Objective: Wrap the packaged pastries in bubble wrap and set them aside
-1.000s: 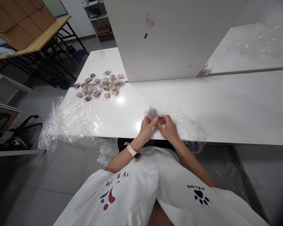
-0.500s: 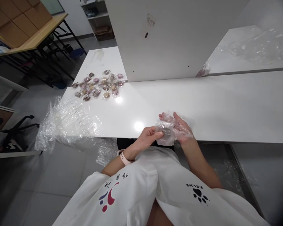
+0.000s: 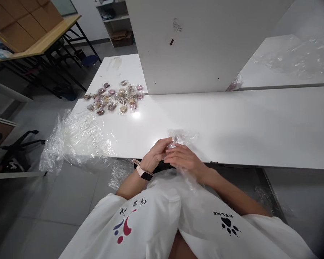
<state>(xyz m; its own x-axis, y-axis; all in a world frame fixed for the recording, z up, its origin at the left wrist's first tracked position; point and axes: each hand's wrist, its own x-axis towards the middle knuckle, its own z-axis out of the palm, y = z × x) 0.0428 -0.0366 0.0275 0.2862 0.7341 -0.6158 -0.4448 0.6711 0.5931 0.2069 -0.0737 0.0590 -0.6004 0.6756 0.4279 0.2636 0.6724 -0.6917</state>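
My left hand [image 3: 159, 150], with a pink watch band [image 3: 143, 172] on its wrist, is closed on crinkled clear plastic wrapping [image 3: 182, 137] at the table's front edge. Across from it, my right hand [image 3: 185, 160] folds its fingers over the same wrapping, the fingertips close to the left hand. Some of the plastic hangs below the right palm. Whatever lies inside the wrapping is hidden by the fingers. Farther off to the left, several small brown, pink and tan pieces [image 3: 123, 109] in clear wrappers lie spread on the white table [image 3: 245, 126].
A large pile of clear plastic bags [image 3: 81, 136] drapes over the table's left front corner. A white upright panel [image 3: 199, 54] stands at the back. Behind it on the right lies more clear plastic [image 3: 299, 57]. Cardboard boxes [image 3: 29, 25] rest on a wooden table at far left.
My right hand has turned from palm up to palm down and moved left over the wrapping. The dark piece that showed in the plastic is now covered. The hands are closer together.
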